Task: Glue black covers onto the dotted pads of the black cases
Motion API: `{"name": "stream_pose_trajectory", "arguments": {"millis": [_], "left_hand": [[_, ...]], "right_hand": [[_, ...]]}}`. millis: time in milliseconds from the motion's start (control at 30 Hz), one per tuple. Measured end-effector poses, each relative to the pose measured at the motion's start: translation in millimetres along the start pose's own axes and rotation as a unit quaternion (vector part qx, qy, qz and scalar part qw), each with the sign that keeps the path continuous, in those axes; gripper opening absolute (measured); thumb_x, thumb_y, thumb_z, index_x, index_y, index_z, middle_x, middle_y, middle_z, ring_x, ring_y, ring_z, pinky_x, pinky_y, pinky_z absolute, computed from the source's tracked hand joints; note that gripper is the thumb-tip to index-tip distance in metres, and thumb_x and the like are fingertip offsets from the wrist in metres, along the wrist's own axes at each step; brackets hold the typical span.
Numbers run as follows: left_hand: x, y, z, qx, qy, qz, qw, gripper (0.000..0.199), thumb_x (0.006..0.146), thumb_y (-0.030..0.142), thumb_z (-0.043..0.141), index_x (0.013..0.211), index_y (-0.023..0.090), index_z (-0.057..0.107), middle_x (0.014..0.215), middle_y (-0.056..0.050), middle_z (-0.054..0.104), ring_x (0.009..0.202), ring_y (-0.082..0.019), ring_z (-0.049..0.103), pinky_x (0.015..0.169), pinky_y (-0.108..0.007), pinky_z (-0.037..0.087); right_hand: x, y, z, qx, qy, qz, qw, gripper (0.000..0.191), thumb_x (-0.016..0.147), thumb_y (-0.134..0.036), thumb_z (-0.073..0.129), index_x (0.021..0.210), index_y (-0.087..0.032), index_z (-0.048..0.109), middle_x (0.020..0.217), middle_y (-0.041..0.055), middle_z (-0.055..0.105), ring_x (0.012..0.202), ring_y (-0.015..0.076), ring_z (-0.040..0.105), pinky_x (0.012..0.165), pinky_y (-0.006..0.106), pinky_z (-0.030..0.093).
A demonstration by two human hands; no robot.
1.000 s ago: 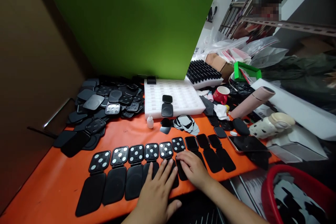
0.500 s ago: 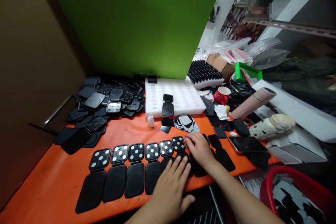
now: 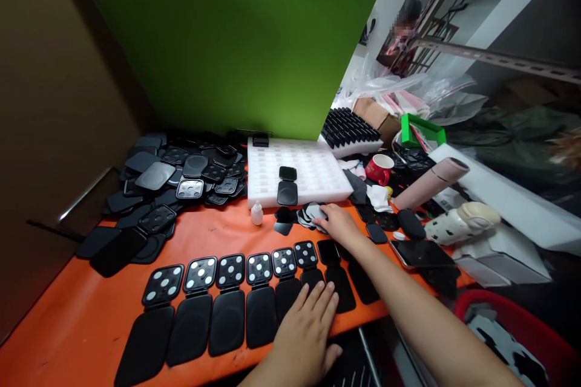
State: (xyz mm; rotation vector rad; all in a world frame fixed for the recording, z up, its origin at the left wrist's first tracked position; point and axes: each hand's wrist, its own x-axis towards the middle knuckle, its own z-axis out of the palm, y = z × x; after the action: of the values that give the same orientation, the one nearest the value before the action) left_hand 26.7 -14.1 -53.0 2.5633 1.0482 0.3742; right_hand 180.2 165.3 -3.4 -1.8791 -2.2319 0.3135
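Observation:
On the orange table, a row of black hinged cases lies unfolded near the front edge. Several upper halves show pale round dots; the upper half at the row's right part is plain dark. My left hand lies flat, fingers spread, over the lower halves of the cases. Farther back, my right hand reaches to the pile of thin grey-white pieces, its fingertips on the pile's right side. Whether a piece is between those fingers is too small to tell.
A heap of black cases fills the back left. Behind the pile stand a white foam tray and a small dropper bottle. On the right are a red mug, a pink bottle, a phone and a red basin.
My right hand has moved away from the upper halves of the cases to the grey-white pile, uncovering a plain dark upper half. My left hand stays flat on the row. The view has shifted slightly.

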Motion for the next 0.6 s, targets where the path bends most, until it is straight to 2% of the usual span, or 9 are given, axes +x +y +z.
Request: {"name": "stream_pose_trajectory", "arguments": {"millis": [133, 267, 367, 500, 600], "left_hand": [[0.7, 0.0, -3.9, 0.007, -0.004, -0.002, 1.0, 0.069, 0.085, 0.053, 0.035, 0.141, 0.018, 0.014, 0.148, -0.004, 0.012, 0.134, -0.022, 0.013, 0.109, -0.041, 0.012], [0.2, -0.9, -6.3, 0.006, -0.007, 0.001, 1.0, 0.068, 0.085, 0.05, 0.038, 0.141, 0.019, 0.014, 0.148, -0.003, 0.013, 0.134, -0.022, 0.013, 0.109, -0.041, 0.013], [0.4, -0.1, -6.1, 0.002, -0.003, -0.011, 1.0, 0.068, 0.084, 0.049, 0.04, 0.141, 0.02, 0.015, 0.148, -0.003, 0.012, 0.134, -0.024, 0.012, 0.108, -0.042, 0.014], [1.5, 2.7, -3.3, 0.008, 0.005, -0.031, 0.999, 0.071, 0.08, 0.049, 0.047, 0.14, 0.022, 0.019, 0.149, -0.004, 0.009, 0.134, -0.028, 0.008, 0.108, -0.044, 0.014], [2.4, 4.0, -0.7, 0.014, 0.002, -0.036, 0.999, 0.071, 0.08, 0.05, 0.047, 0.139, 0.021, 0.02, 0.148, -0.006, 0.008, 0.134, -0.029, 0.008, 0.108, -0.045, 0.013]], "right_hand": [[1.5, 5.1, -9.3, 0.033, -0.004, -0.004, 0.999, 0.024, 0.08, -0.034, 0.055, 0.094, -0.018, 0.065, 0.096, 0.0074, 0.063, 0.093, 0.0208, 0.056, 0.08, 0.026, 0.038], [-1.7, 11.0, -20.5, 0.075, 0.035, 0.033, 0.996, 0.026, 0.085, -0.028, 0.043, 0.09, -0.017, 0.066, 0.099, 0.0097, 0.062, 0.099, 0.0229, 0.053, 0.085, 0.03, 0.035], [-15.1, 16.2, -26.5, 0.132, 0.045, 0.06, 0.988, 0.029, 0.086, -0.034, 0.041, 0.094, -0.017, 0.063, 0.099, 0.0102, 0.061, 0.098, 0.0237, 0.053, 0.083, 0.032, 0.038], [-47.7, 14.6, -19.2, 0.241, -0.032, 0.078, 0.967, 0.033, 0.084, -0.043, 0.041, 0.089, -0.015, 0.058, 0.075, 0.0055, 0.065, 0.065, 0.0167, 0.06, 0.059, 0.027, 0.045], [-68.8, 6.1, -6.7, 0.309, -0.093, 0.076, 0.943, 0.03, 0.081, -0.044, 0.047, 0.079, -0.015, 0.054, 0.067, 0.0025, 0.062, 0.057, 0.0132, 0.057, 0.053, 0.024, 0.043]]}}
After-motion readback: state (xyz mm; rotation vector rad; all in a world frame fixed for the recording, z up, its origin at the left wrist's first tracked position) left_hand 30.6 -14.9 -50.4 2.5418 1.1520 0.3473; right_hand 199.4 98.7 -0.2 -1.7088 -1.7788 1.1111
